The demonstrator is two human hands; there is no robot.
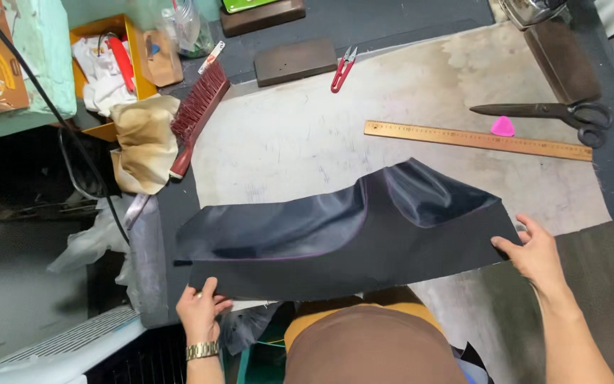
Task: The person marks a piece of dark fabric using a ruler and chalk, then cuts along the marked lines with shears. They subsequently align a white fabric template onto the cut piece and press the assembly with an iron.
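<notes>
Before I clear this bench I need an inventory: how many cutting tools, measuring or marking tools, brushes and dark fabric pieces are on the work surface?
Cutting tools: 2, the shears and the red snips
Measuring or marking: 2, the ruler and the pink chalk
Brushes: 1, the brush
Dark fabric: 1, the fabric, held by the left hand and right hand
Total: 6

Above your work you have a wooden ruler (477, 139) lying across the pale table cover (300, 135), with a pink chalk piece (503, 126) just beside it and large dark shears (545, 112) a little further up. Toward the far edge you can see small red thread snips (343, 69) next to a dark rectangular block (295, 61). On your left a red-bristled brush (197, 114) leans against a crumpled tan cloth (143, 142), near a yellow box (108, 64) of odds and ends.
</notes>
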